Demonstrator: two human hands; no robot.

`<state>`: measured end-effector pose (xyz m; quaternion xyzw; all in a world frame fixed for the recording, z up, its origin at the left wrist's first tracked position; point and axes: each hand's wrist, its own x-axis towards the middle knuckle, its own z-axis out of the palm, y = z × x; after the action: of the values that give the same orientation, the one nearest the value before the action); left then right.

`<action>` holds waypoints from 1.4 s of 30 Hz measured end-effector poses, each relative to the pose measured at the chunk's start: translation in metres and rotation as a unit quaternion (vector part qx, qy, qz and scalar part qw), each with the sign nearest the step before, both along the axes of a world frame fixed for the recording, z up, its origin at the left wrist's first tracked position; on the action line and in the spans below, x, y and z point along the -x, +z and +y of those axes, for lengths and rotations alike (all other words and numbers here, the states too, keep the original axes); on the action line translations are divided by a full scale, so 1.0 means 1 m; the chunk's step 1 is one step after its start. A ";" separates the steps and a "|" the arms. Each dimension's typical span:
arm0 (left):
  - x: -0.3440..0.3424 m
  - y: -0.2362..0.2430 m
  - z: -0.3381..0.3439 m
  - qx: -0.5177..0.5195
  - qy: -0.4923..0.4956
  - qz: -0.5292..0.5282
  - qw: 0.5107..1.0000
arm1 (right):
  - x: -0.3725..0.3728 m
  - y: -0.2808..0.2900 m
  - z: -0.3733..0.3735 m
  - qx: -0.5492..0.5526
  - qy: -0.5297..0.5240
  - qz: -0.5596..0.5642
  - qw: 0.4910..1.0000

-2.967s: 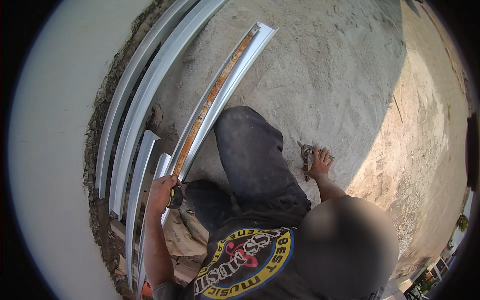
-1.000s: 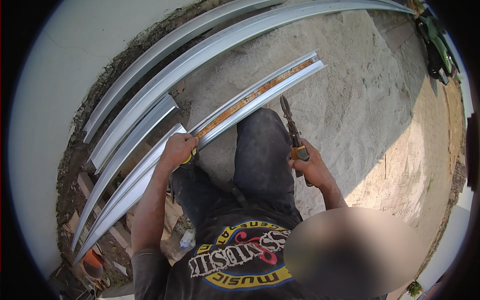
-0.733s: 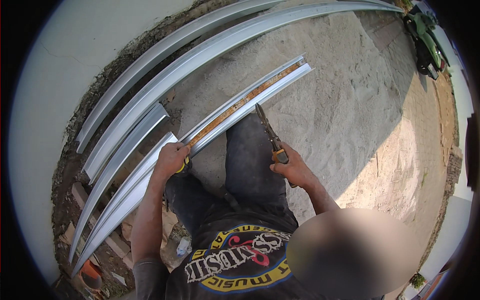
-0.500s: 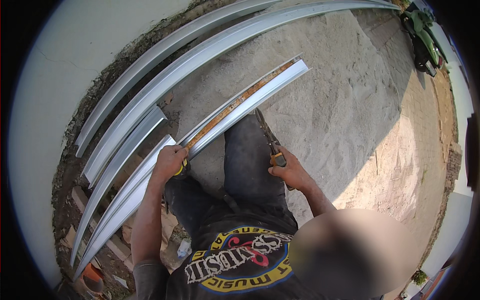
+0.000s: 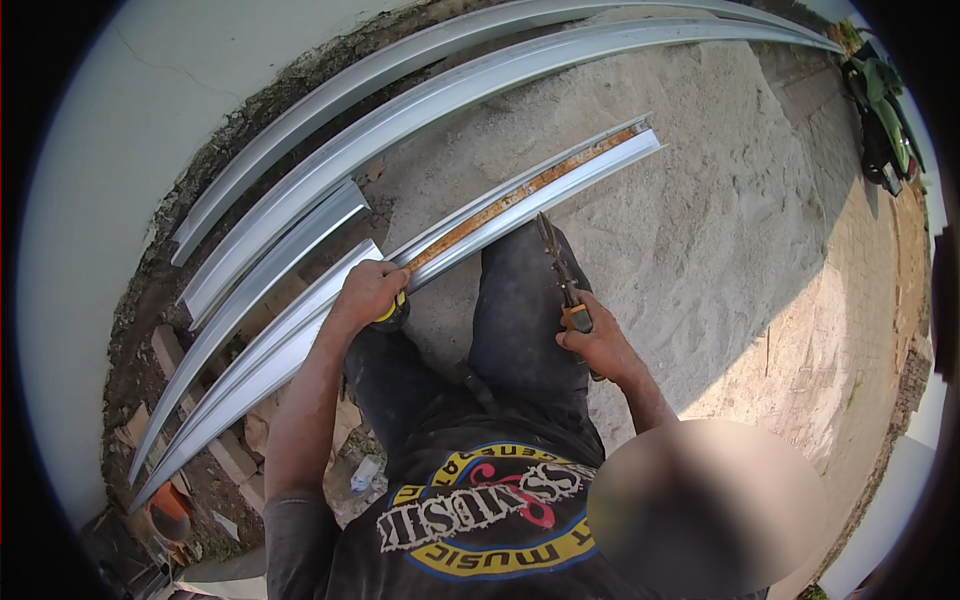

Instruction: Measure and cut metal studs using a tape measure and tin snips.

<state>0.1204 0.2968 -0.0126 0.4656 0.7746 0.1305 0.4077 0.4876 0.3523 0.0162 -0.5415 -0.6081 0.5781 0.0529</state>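
Note:
My left hand (image 5: 369, 291) is closed at the near end of a silver metal channel (image 5: 560, 192) with a rusty brown strip (image 5: 520, 198) running along its inside. A yellow and black tape measure (image 5: 394, 312) shows under those fingers, partly hidden by the hand. Snips (image 5: 563, 272) with orange and black handles are gripped in my right hand (image 5: 603, 340), jaws pointing up and away, beside my right thigh. The jaws stay apart from the channel. Just left of my left hand is another silver channel (image 5: 300, 350), slanting toward the lower left.
Longer silver channels (image 5: 430, 105) lie along the foot of a white wall (image 5: 90, 200) at the left. Grey sandy ground (image 5: 690, 210) spreads ahead. A green motorbike (image 5: 880, 120) stands at the far right. An orange container (image 5: 168, 515) and rubble sit at lower left.
The view has shifted, so the channels and both hands appear farther right. Both hands keep their holds, and the snips remain beside my right thigh.

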 end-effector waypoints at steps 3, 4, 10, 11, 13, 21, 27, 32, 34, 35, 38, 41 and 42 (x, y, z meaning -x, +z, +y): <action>0.001 0.001 0.000 -0.008 -0.010 0.016 1.000 | 0.005 0.006 0.000 -0.003 0.014 -0.010 1.000; 0.001 0.001 0.000 -0.012 -0.018 0.025 0.999 | 0.008 0.008 0.001 -0.012 0.023 -0.024 0.999; -0.007 0.006 -0.003 0.007 -0.017 0.120 0.993 | 0.028 0.012 0.010 -0.010 0.070 -0.055 0.996; -0.007 0.007 -0.005 0.007 -0.014 0.119 0.993 | 0.031 0.011 0.012 -0.005 0.076 -0.053 0.996; -0.007 0.008 -0.009 0.019 0.000 0.146 0.989 | 0.039 0.011 0.014 -0.021 0.088 -0.060 0.994; -0.008 0.003 -0.019 0.006 0.021 0.217 0.976 | 0.068 0.020 0.027 -0.018 0.145 -0.099 0.984; -0.008 0.002 -0.022 -0.005 0.028 0.213 0.977 | 0.072 0.013 0.026 -0.040 0.147 -0.108 0.982; -0.007 0.001 -0.023 -0.015 0.030 0.214 0.976 | 0.074 0.015 0.028 -0.021 0.145 -0.107 0.983; -0.006 0.000 -0.023 -0.022 0.035 0.204 0.978 | 0.075 0.014 0.027 -0.028 0.142 -0.106 0.984; -0.006 0.000 -0.023 -0.022 0.034 0.203 0.978 | 0.076 0.013 0.027 -0.037 0.140 -0.105 0.984; -0.006 0.001 -0.022 -0.016 0.031 0.207 0.978 | 0.077 0.008 0.027 -0.043 0.141 -0.109 0.983; -0.005 0.001 -0.022 -0.007 0.038 0.198 0.979 | 0.080 0.008 0.028 -0.054 0.148 -0.118 0.980; -0.005 0.002 -0.023 -0.008 0.038 0.198 0.979 | 0.080 0.007 0.028 -0.054 0.148 -0.118 0.980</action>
<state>0.1254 0.2742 -0.0110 0.4559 0.8559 0.0571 0.2374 0.4075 0.3799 0.0234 -0.5063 -0.7137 0.4779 -0.0769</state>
